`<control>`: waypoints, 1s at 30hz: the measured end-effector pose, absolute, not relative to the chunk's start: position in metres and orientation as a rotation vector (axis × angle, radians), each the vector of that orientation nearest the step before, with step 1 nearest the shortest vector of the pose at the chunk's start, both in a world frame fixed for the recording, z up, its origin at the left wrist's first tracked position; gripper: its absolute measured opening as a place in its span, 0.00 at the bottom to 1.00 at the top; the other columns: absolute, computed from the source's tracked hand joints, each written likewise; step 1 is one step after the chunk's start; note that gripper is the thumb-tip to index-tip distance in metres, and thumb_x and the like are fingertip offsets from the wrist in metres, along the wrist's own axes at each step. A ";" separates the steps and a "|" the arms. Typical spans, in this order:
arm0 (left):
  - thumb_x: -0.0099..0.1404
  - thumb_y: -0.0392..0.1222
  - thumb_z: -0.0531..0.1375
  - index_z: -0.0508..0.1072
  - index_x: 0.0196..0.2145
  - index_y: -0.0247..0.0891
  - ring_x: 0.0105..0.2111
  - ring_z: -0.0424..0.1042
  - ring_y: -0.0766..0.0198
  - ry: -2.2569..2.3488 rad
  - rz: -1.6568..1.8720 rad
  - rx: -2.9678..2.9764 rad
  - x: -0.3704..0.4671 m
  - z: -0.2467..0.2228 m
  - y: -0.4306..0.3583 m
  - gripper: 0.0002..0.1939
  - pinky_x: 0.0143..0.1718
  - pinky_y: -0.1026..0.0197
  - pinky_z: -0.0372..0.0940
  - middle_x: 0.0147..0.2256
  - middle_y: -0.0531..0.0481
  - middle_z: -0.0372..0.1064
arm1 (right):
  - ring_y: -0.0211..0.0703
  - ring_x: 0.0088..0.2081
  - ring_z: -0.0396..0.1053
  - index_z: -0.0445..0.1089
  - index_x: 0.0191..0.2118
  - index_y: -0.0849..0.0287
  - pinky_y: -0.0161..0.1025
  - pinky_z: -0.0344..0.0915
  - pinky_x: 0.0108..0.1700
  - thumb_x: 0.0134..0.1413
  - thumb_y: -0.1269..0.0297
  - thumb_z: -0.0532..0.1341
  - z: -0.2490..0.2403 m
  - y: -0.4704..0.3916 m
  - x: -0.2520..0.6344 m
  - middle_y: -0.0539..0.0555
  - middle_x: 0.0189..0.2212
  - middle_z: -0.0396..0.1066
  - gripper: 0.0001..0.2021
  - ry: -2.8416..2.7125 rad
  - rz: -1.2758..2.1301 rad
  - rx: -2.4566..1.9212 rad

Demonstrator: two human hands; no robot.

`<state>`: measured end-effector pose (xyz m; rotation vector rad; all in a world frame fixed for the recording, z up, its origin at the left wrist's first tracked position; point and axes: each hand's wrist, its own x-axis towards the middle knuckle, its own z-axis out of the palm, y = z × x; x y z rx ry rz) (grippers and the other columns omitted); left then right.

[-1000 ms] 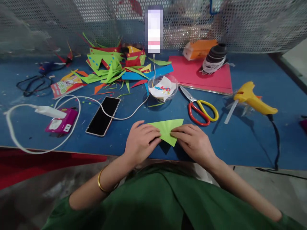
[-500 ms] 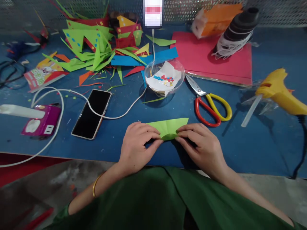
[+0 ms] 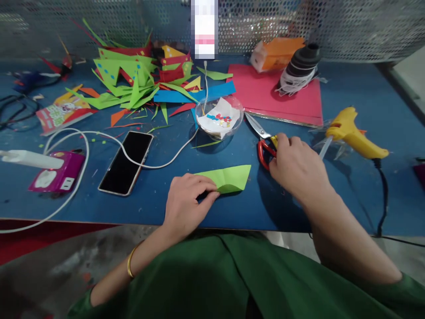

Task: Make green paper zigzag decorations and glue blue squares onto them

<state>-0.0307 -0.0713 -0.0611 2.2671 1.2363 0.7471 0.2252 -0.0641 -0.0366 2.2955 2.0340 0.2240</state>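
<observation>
My left hand (image 3: 191,201) pinches a folded piece of light green paper (image 3: 232,178) near its lower edge, thumb in front and fingers behind. The paper's right end sticks out past my fingertips, held by nothing else. Over to the right, my right hand (image 3: 297,168) is closed over the handles of a pair of scissors (image 3: 260,130). One red loop shows beside my fingers, while most of the yellow loop is covered. The scissors lie on the blue table, their blades pointing up-left toward a clear bowl (image 3: 237,127).
A phone (image 3: 128,164), a white cable and a purple power socket (image 3: 69,170) lie left. Green paper cut-outs (image 3: 129,84) pile up behind. A yellow glue gun (image 3: 355,133) rests right. A dark bottle (image 3: 300,66) wound with white string stands on red sheets (image 3: 259,95).
My right hand has let go of the green paper and moved right and away from me onto the scissors' handles. My left hand still holds the paper. The camera view has shifted slightly.
</observation>
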 end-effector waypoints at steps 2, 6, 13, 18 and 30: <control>0.64 0.38 0.66 0.78 0.30 0.44 0.38 0.75 0.58 1.261 0.724 2.232 -0.029 -0.061 -0.074 0.04 0.39 0.52 0.58 0.37 0.56 0.80 | 0.62 0.37 0.72 0.66 0.51 0.73 0.47 0.64 0.34 0.53 0.71 0.55 -0.038 -0.060 0.226 0.73 0.38 0.71 0.19 1.999 0.204 2.308; 0.65 0.39 0.66 0.78 0.30 0.44 0.38 0.75 0.59 1.293 0.689 2.158 -0.026 -0.061 -0.075 0.05 0.40 0.52 0.57 0.37 0.58 0.80 | 0.62 0.36 0.72 0.63 0.54 0.74 0.47 0.63 0.32 0.52 0.68 0.56 -0.039 -0.057 0.227 0.74 0.39 0.71 0.24 1.919 0.075 2.406; 0.67 0.40 0.64 0.76 0.30 0.44 0.37 0.74 0.60 1.340 0.613 2.154 -0.030 -0.057 -0.070 0.07 0.38 0.55 0.55 0.37 0.59 0.79 | 0.68 0.43 0.74 0.56 0.67 0.69 0.56 0.69 0.41 0.53 0.64 0.58 -0.032 -0.071 0.230 0.71 0.46 0.73 0.35 1.993 -0.193 2.670; 0.68 0.40 0.63 0.75 0.31 0.43 0.37 0.75 0.62 1.382 0.571 2.133 -0.036 -0.057 -0.066 0.07 0.36 0.56 0.54 0.37 0.58 0.79 | 0.55 0.40 0.76 0.58 0.68 0.50 0.53 0.73 0.43 0.56 0.57 0.62 -0.035 -0.105 0.235 0.58 0.45 0.75 0.34 2.336 -0.447 2.804; 0.68 0.39 0.63 0.75 0.31 0.43 0.38 0.76 0.62 1.340 0.605 2.133 -0.035 -0.061 -0.063 0.06 0.37 0.55 0.54 0.37 0.58 0.79 | 0.51 0.41 0.75 0.66 0.61 0.49 0.45 0.76 0.38 0.44 0.42 0.70 -0.020 -0.113 0.257 0.56 0.48 0.74 0.38 2.597 -1.063 1.893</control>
